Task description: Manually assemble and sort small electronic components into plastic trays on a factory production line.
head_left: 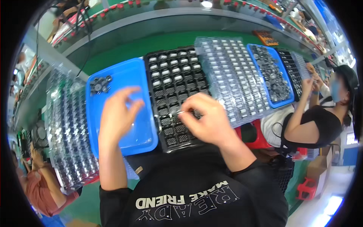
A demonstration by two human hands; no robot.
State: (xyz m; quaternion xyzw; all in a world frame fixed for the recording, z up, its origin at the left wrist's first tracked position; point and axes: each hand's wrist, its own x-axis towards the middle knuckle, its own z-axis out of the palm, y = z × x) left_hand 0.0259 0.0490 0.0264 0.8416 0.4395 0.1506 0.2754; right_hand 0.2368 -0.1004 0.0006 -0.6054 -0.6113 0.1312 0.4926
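My right hand (206, 120) hovers over the black compartment tray (163, 72), pinching a small silver part (180, 112) at its fingertips. The tray's far rows hold small silver parts; its near rows look dark and mostly bare. My left hand (119, 113) is blurred above the blue tray (130, 72), fingers apart, with nothing visible in it. A few dark round parts (100, 85) lie in the blue tray's far left corner.
Clear blister trays of small parts lie to the left (68, 125) and right (230, 72) of the black tray. A second blue tray (289, 99) full of dark parts sits further right. One person (321, 121) works at the right, another (38, 185) at lower left.
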